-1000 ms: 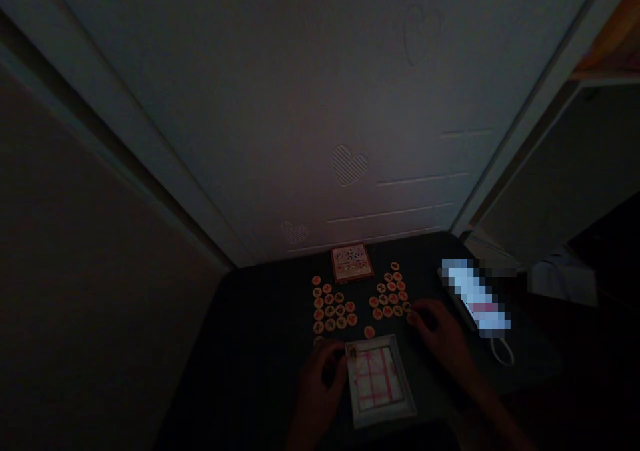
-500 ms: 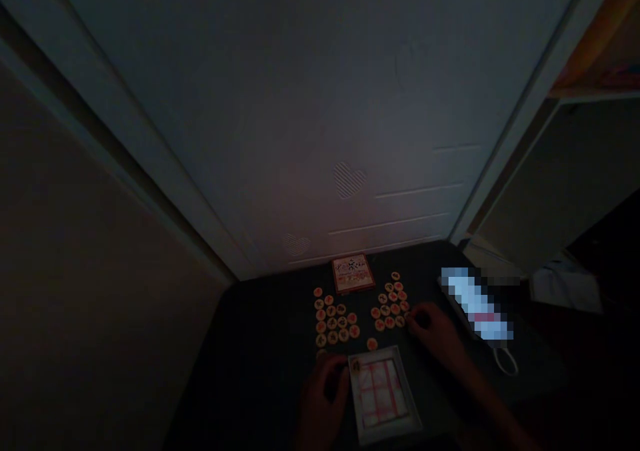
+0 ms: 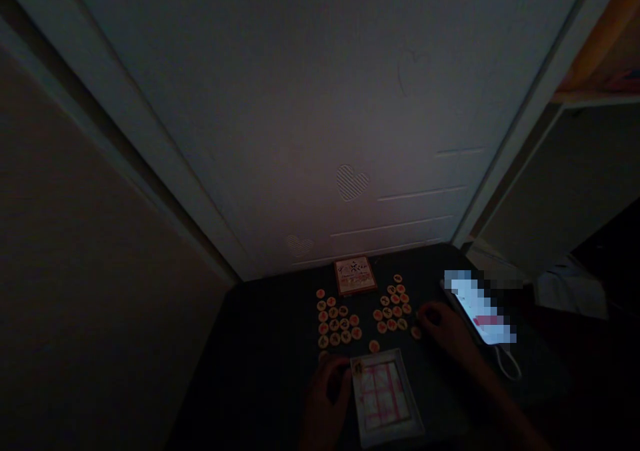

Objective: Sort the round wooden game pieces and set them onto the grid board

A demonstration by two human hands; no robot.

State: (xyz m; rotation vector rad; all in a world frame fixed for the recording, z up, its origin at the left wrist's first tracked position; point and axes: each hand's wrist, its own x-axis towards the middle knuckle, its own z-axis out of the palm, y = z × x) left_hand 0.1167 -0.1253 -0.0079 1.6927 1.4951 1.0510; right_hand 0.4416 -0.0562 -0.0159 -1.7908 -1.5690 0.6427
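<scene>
Round chess pieces with red or dark characters lie in two groups of rows on the dark table. My left hand is at the upper left corner of a shallow pale tray. Its fingers are curled in at the tray's edge; what they hold, if anything, is hidden. One dark-marked piece sits in that tray corner. Beside the right group, my right hand is closed in a pinch, with a small pale spot at its fingertips. A single piece lies just below those fingertips.
A square printed box or lid lies at the back against the white panel. On the right is a lit phone with a cord loop. Another lone piece lies above the tray. The room is dim.
My right hand has shifted slightly right, away from the right group. A piece now shows below its fingertips. My left hand stays at the tray corner. The view has moved a little.
</scene>
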